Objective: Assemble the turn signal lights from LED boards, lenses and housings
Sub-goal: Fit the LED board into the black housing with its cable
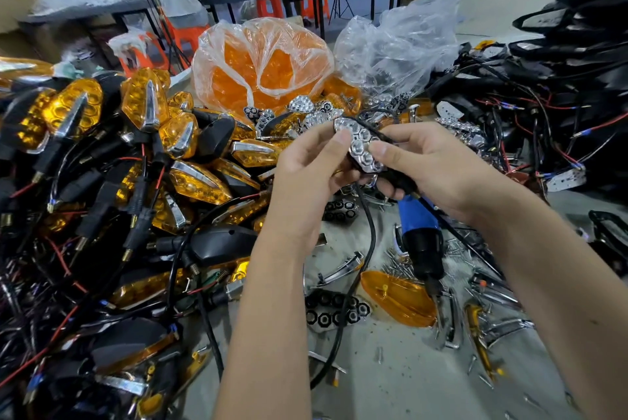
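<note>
With many finished lights [142, 107] piled aside, we pinch a chrome reflector [360, 147] into its housing using both hands [306, 168] [428, 164], amber lens [399, 297] unfitted.

- The housing [390, 178] behind the reflector [360, 147] is mostly covered by the fingers of both hands.
- The screwdriver [421, 236] below the reflector is partly hidden by the right hand [428, 168].
- Left of the reflector, the lamp pile [102, 181] is cut off by the edge.

Grey worktable [390, 368], finished signal lights [142, 107], screws [404, 266], amber lens [397, 297]
</note>
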`<state>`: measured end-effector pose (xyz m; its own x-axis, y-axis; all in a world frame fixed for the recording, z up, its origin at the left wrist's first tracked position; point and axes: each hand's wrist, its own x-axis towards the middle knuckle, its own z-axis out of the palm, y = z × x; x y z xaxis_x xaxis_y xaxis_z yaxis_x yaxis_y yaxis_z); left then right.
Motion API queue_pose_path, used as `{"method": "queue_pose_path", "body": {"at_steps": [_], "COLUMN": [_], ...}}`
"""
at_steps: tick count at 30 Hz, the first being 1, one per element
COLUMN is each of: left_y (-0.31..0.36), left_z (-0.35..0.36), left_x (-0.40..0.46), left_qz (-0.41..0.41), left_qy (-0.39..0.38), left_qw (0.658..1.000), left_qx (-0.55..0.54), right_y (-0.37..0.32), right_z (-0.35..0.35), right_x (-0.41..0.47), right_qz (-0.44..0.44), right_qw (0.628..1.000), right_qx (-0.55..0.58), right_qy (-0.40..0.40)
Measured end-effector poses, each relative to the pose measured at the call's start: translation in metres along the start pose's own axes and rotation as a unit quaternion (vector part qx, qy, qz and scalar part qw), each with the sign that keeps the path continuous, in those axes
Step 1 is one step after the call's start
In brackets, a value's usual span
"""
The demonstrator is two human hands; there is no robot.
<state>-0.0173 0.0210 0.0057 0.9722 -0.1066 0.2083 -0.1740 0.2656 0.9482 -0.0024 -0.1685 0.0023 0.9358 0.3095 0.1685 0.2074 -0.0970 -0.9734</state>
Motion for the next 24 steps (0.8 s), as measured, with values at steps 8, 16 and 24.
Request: {"method": "queue_pose_path", "body": {"at_steps": [8,16,24], "left_y": [-0.001,-0.004,-0.009], "left_z": [-0.004,-0.005,-0.001], "left_x": [0.0,0.0,0.0], "left_qz": [0.048,0.033,0.028], "left_qy": [0.009,0.036,0.053], "left_qw": [0.994,0.997,0.996], "left_qx": [0.098,0.06,0.069], "right_y": [-0.009,-0.019,-0.02], "right_z": [0.001,0.003,0.01], "right_x": [0.0,-0.004,-0.003], "right_qz": [0.001,0.025,-0.064], "right_qw": [0.996,0.997,0.979], "right_qx": [-0.088,-0.064,-0.181], "right_qy": [0.009,-0.018,0.068]}}
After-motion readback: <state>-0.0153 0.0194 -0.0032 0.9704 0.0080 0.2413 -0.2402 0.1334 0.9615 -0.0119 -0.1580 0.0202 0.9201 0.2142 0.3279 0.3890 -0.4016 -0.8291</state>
